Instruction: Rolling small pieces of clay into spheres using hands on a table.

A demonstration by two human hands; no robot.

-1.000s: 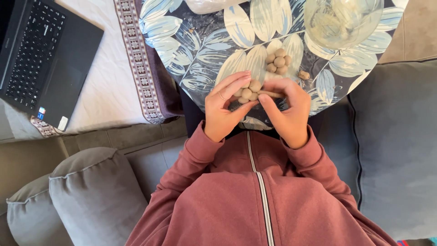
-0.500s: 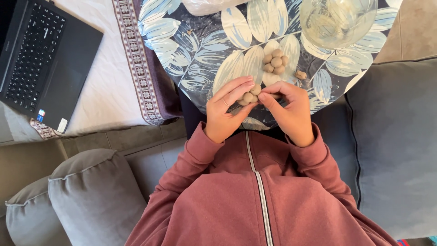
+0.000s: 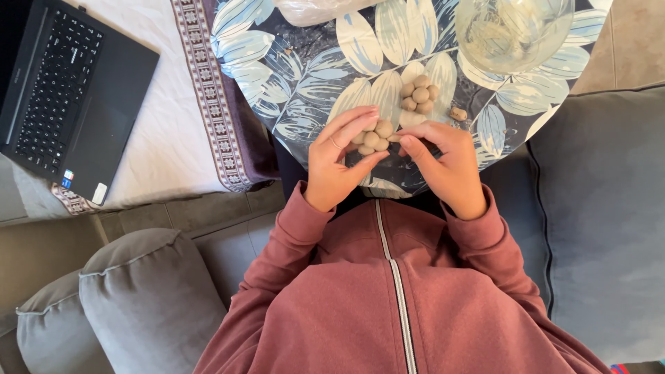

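Hands working small tan balls over a leaf-patterned tray, seen from above.

Left hand (image 3: 341, 163) cups a cluster of small tan balls (image 3: 373, 137) in a curled grip, fingers arched at 12 o'clock of the cluster and thumb closing from 6 o'clock. Right hand (image 3: 443, 163) meets it from 3 o'clock, its grip pressed together with thumb and forefinger pinching at the edge of that cluster. A second group of balls (image 3: 420, 95) lies on the tray (image 3: 305, 76) at 1 o'clock of the hands, with one stray ball (image 3: 458, 113) at its 4 o'clock. A clear glass bowl (image 3: 516, 31) stands at the tray's 1 o'clock; a laptop (image 3: 66, 97) rests on a white cloth (image 3: 170, 131) at 9 o'clock. Grey cushions (image 3: 138, 305) flank the maroon zip jacket (image 3: 388, 305).
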